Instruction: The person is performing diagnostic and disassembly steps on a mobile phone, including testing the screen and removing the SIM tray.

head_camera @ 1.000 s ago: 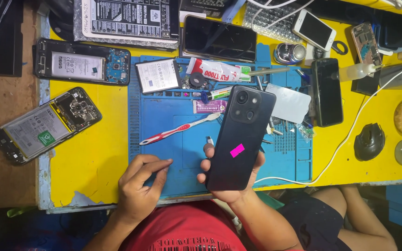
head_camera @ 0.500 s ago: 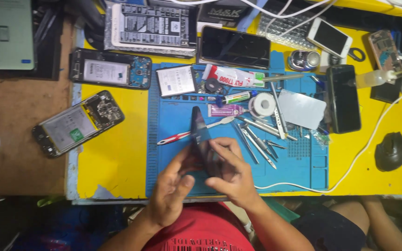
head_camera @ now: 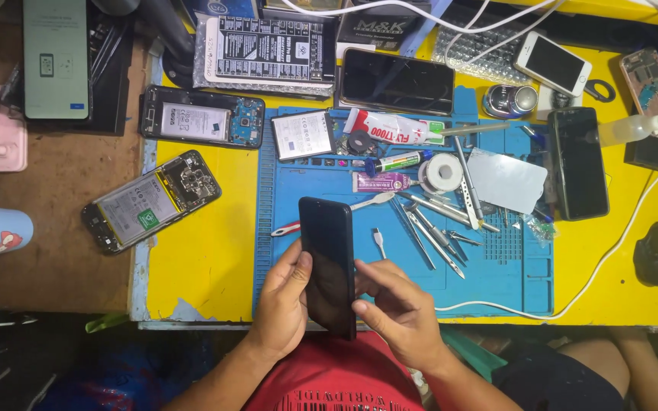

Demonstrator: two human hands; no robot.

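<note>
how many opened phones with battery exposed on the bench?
2. One opened phone lies at the yellow table's top left; another opened phone sits tilted at its left edge. More may hide under clutter.

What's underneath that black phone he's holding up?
Below the black phone lies the blue mat and a red-handled toothbrush, its middle hidden. Both hands hold it.

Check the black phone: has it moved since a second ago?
Yes. The black phone was held back-up over the right half of the blue mat; now it is turned, dark face up, over the mat's left part, between both hands.
</note>
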